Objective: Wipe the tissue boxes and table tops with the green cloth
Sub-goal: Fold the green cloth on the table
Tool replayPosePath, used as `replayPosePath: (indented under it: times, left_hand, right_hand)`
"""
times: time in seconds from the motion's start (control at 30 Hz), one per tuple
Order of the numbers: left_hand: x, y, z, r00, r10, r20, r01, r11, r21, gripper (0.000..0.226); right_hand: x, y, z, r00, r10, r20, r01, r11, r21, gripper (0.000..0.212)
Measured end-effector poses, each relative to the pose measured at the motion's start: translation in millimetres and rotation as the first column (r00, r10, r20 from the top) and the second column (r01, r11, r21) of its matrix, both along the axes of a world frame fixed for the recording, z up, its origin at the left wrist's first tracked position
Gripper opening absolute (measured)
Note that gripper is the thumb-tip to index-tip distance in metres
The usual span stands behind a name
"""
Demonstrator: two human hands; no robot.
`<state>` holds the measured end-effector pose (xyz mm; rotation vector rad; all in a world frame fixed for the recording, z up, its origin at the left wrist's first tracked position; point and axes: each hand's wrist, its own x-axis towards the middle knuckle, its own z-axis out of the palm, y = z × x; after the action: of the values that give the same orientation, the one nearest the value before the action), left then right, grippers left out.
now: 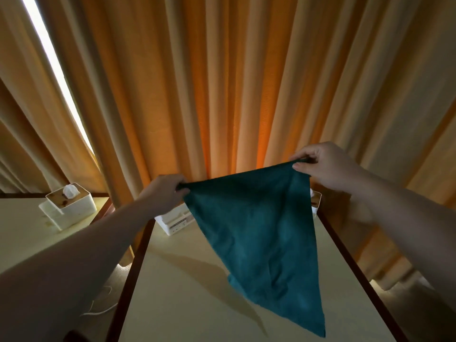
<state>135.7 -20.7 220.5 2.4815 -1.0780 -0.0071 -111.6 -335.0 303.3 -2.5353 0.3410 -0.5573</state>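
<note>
Your left hand (164,191) and right hand (323,166) each pinch a top corner of the green cloth (259,233), stretched in the air over the near table (187,292). One tissue box (67,208) sits far left; another (174,222) shows partly behind the cloth.

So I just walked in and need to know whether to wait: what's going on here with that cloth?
A person is holding the green cloth spread in the air over the near table, the left hand pinching one corner and the right hand another. It hangs to a point without wiping anything. One tissue box sits on the table to the left, another is partly hidden behind the cloth. Closed curtains hang behind.
</note>
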Motion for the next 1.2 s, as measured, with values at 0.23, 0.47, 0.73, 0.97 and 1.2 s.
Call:
replayPosePath:
  times: [0.23,0.47,0.73,0.97,1.2]
  left_hand:
    - [23,-7,39,0.999,0.044,0.014,-0.041,0.988,-0.148,0.009]
    - [25,-10,69,0.995,0.094,0.022,-0.082,0.949,-0.305,0.011]
    - [-17,28,16,0.99,0.034,-0.134,-0.071,0.958,-0.279,0.002]
    - [-65,72,-86,0.957,-0.037,-0.287,0.002,0.992,-0.122,0.015]
    - [-138,115,-155,0.925,-0.056,-0.375,0.049,0.998,-0.027,0.011]
  right_hand:
    - [16,-26,-17,0.989,-0.146,-0.003,0.143,0.972,-0.189,0.008]
    - [24,-28,-1,0.979,-0.164,0.119,0.184,0.966,-0.182,0.006]
    - [-21,1,-54,0.987,-0.152,0.042,0.153,0.988,-0.022,0.005]
    - [-85,41,-159,0.963,-0.175,-0.206,0.192,0.98,0.062,0.012]
    - [-155,82,-238,0.932,-0.141,-0.335,0.199,0.969,0.145,0.009]
